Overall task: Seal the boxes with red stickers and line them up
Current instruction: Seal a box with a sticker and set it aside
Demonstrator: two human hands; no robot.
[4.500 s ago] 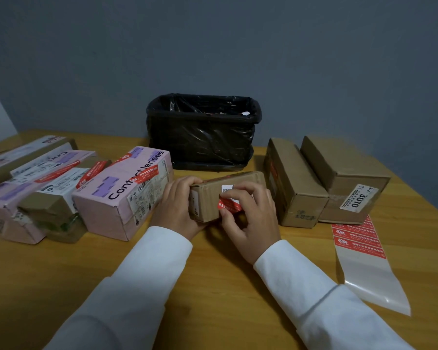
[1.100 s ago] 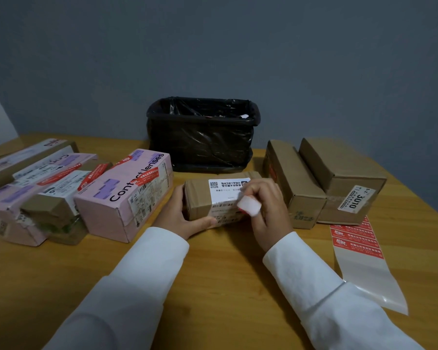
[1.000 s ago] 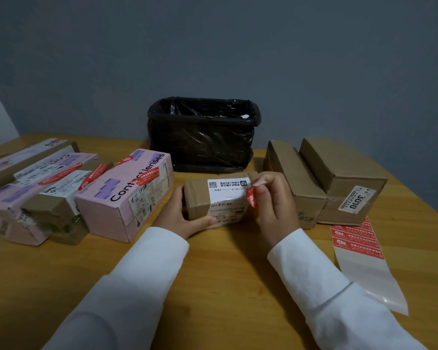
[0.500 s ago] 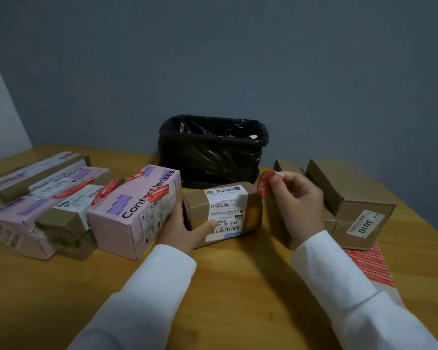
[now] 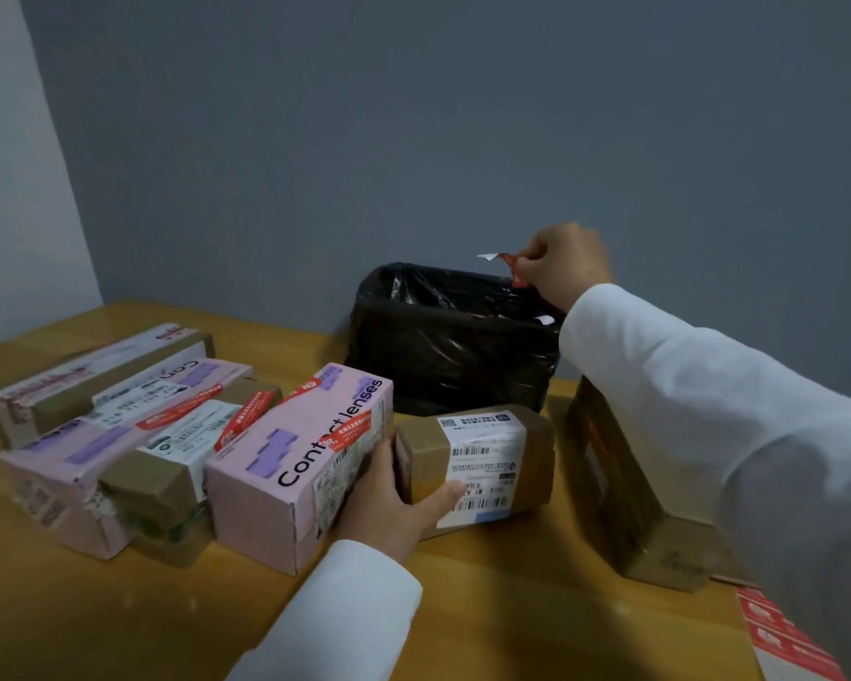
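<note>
Parcels on desk [image 5: 119, 621]; one box held, a sticker scrap held above the bin.

Left hand [image 5: 389, 503]: curled round the near-left end of a brown box [image 5: 482, 464] lying flat, thumb across its white label. Right hand [image 5: 563, 267]: raised over the black-lined bin [image 5: 453, 356], fingers pinching a red-and-white scrap [image 5: 504, 262] above the bin's rim. Pink box [image 5: 296, 464], lettered "Contact lenses", touching the brown box's left side, red stickers [image 5: 347, 432] across its top edge. Further left: a row of pink and brown boxes [image 5: 119, 435], some with red strips. Right of centre: a larger brown carton [image 5: 630, 508], partly behind the right sleeve. Sticker sheet [image 5: 777, 641] at the desk's near right edge, red labels showing.
</note>
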